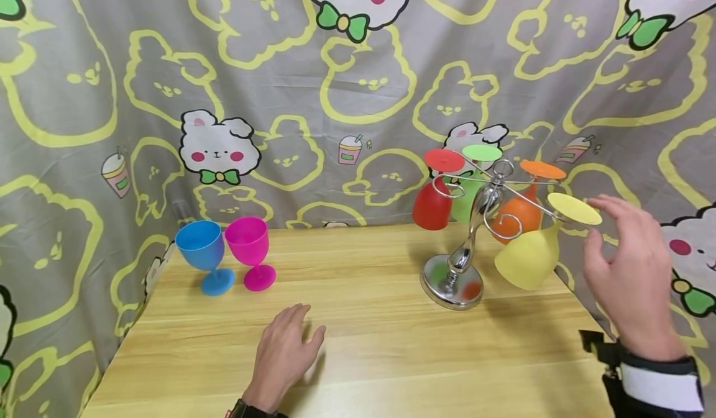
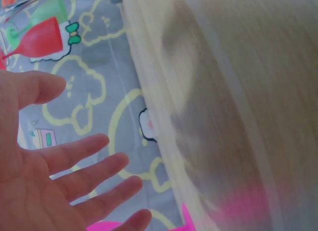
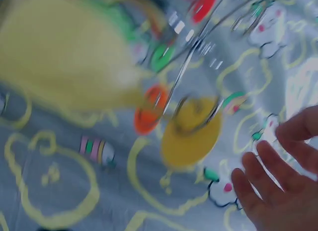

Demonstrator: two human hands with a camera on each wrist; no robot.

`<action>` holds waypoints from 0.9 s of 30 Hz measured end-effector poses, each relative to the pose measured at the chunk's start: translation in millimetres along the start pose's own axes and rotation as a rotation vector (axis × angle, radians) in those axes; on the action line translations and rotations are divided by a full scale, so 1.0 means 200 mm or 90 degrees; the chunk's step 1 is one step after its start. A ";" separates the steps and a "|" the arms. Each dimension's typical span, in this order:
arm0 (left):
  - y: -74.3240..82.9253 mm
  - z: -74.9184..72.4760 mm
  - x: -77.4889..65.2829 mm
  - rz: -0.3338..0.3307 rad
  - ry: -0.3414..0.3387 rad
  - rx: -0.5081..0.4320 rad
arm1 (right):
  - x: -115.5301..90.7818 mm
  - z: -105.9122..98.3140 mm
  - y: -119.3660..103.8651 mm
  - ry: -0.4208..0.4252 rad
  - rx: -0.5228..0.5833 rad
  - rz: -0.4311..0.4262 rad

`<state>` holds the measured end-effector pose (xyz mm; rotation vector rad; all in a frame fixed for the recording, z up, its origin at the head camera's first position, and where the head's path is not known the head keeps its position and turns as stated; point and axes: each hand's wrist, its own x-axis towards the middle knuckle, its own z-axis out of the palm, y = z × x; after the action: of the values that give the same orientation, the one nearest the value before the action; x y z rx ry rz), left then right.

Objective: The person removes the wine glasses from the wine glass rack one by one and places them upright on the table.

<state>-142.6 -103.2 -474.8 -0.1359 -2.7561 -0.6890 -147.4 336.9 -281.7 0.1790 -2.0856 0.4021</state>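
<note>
A chrome stand [image 1: 452, 281] with curled wire arms holds plastic goblets upside down by their bases. A yellow goblet [image 1: 528, 259] hangs tilted on the nearest arm; the others are a red goblet [image 1: 432, 205], a light green goblet [image 1: 464, 202] and an orange goblet [image 1: 517, 216]. Beside the yellow base, my right hand [image 1: 632, 269] has its fingers spread and slightly bent. The right wrist view shows a gap between that hand [image 3: 283, 181] and the yellow base [image 3: 191, 134]. My left hand [image 1: 285, 349] is low over the tabletop, fingers extended, holding nothing.
On the table's far left, a blue goblet [image 1: 201, 247] and a magenta goblet [image 1: 248, 242] stand upright next to each other. The wood-look tabletop [image 1: 358, 356] meets a grey patterned curtain [image 1: 291, 95] at the back and sides.
</note>
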 end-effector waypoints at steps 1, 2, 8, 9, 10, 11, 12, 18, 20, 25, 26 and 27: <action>0.00 0.00 0.00 0.001 0.001 0.000 | 0.01 0.00 0.04 -0.037 -0.012 -0.009; 0.00 0.00 0.00 0.000 0.002 0.000 | 0.03 0.00 0.07 -0.070 -0.013 -0.014; 0.01 0.00 0.00 0.003 0.004 -0.005 | 0.06 0.03 0.20 -0.259 -0.025 -0.036; 0.01 0.00 0.00 0.003 0.005 -0.006 | 0.06 0.04 0.21 -0.273 -0.027 -0.041; 0.01 0.00 0.00 0.002 0.006 -0.008 | 0.06 0.05 0.21 -0.280 -0.030 -0.046; 0.01 0.00 0.00 0.000 0.009 -0.010 | 0.05 0.06 0.22 -0.281 -0.033 -0.051; 0.01 0.00 0.00 -0.001 0.011 -0.013 | 0.05 0.06 0.22 -0.277 -0.035 -0.054; 0.02 0.00 0.01 -0.012 0.024 -0.038 | 0.05 0.08 0.21 -0.194 -0.040 -0.075; 0.02 0.00 0.01 -0.016 0.025 -0.044 | 0.04 0.08 0.20 -0.174 -0.039 -0.075; 0.02 0.00 0.01 -0.016 0.028 -0.041 | 0.03 0.05 0.15 -0.175 -0.034 -0.067; 0.02 0.00 0.01 -0.015 0.029 -0.040 | 0.04 0.05 0.14 -0.180 -0.031 -0.073; 0.02 0.00 0.01 -0.015 0.031 -0.040 | 0.04 0.05 0.13 -0.187 -0.030 -0.083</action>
<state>-143.0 -99.3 -471.9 -0.1001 -2.6951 -0.7754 -166.9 357.9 -285.2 0.3621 -2.3527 0.2599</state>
